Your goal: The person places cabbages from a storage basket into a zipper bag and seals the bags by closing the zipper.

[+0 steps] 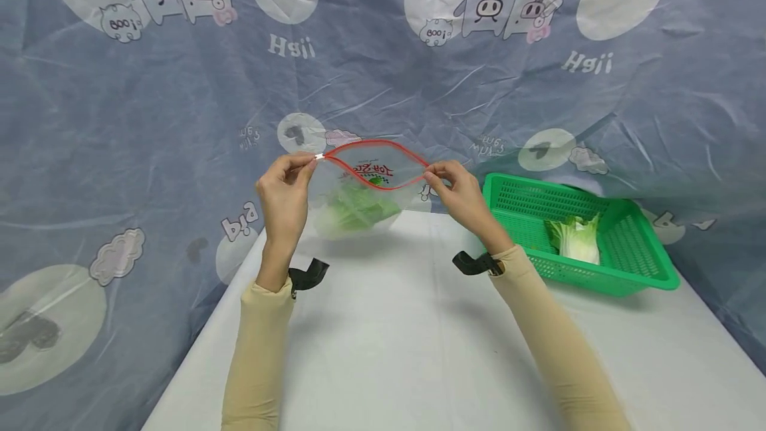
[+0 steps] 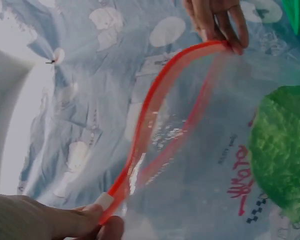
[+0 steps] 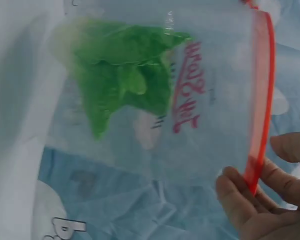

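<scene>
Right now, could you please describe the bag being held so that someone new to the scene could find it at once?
Look over the white table, left of the green basket. Between the left hand and the right hand hangs a clear plastic bag, each hand pinching one end of its top. It alone has a red zip strip and red lettering, with green leaves inside.

Even, bright, diffuse light; soft shadows lie under the forearms. Both wrist views are blurred (glare glints on the bag (image 2: 200, 150) near the grip).
</scene>
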{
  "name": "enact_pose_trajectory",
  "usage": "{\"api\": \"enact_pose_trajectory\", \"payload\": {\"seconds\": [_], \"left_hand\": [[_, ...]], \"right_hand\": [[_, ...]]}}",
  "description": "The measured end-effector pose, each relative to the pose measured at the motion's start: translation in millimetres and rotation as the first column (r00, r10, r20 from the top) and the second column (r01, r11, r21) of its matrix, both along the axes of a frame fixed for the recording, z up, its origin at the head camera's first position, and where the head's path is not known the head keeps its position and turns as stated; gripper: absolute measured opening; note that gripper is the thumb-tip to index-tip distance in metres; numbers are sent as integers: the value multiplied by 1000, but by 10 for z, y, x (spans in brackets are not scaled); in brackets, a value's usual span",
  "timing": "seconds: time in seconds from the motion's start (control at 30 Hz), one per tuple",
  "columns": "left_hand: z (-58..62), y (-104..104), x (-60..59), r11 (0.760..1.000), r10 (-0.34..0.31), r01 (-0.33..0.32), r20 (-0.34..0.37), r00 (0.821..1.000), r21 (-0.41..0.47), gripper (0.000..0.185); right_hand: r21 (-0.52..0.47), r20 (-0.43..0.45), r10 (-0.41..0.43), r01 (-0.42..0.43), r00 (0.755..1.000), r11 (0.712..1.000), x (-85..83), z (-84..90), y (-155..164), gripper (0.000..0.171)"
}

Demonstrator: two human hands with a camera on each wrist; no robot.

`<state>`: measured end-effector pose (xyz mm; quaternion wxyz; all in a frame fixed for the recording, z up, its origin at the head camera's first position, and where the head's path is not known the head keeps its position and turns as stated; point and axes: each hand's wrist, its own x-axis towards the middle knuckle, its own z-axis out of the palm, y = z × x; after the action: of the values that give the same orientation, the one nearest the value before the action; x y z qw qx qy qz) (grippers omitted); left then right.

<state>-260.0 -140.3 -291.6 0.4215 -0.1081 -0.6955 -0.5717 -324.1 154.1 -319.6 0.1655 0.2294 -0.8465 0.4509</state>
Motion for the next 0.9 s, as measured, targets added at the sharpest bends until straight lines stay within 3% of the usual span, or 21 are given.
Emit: {"api": "enact_pose_trajectory", "payload": {"seconds": [0.07,0.13,0.2,0.23,0.33,0.43,0.53,0.6,0.63,0.67,0.7,0.73,0.9], "left_hand": [[44,-19,109,993,61,-55,54,997,-102,11],[91,-14,243,972,92,-53,162,982,-228,9],[132,16,386,933,85,31,303,949,-360,7],[143,37,444,903,64,107,377,924,-416,6],[132,147,549,786,-55,372,544,837,-494,5],[49,317,557,629,-151,567,631,761,-533,8],[-44,522,537,488,-182,673,689,701,-556,12],[-111,640,513,428,-176,719,730,660,-547,17],[-151,700,490,415,-175,736,747,641,-535,20],[-193,761,459,414,-172,742,755,632,-527,24],[-238,825,425,428,-165,735,754,636,-526,26],[-291,895,382,456,-155,715,744,650,-530,29],[-625,1275,158,651,-59,503,623,780,-569,33]], "right_hand": [[0,12,-3,3,1000,1000,-90,-87,-62,34],[-2,27,-8,8,1000,1000,-158,-203,-93,34],[3,49,-13,13,999,1000,-200,-335,-85,35],[1,57,-11,11,998,1000,-222,-406,-67,34],[-12,87,0,1,996,1000,-251,-595,14,30],[-15,114,-5,7,993,1000,-240,-744,105,25],[8,133,-28,27,991,1000,-181,-846,180,22],[11,141,-27,25,990,1000,-145,-907,210,22],[5,143,-24,24,989,1000,-130,-934,221,22],[4,142,-21,21,990,1000,-116,-962,230,22],[-2,143,-19,20,989,1000,-104,-989,237,21],[2,141,-20,20,990,1000,-95,-1018,247,21],[9,132,-35,34,991,999,-45,-1106,290,19]]}}
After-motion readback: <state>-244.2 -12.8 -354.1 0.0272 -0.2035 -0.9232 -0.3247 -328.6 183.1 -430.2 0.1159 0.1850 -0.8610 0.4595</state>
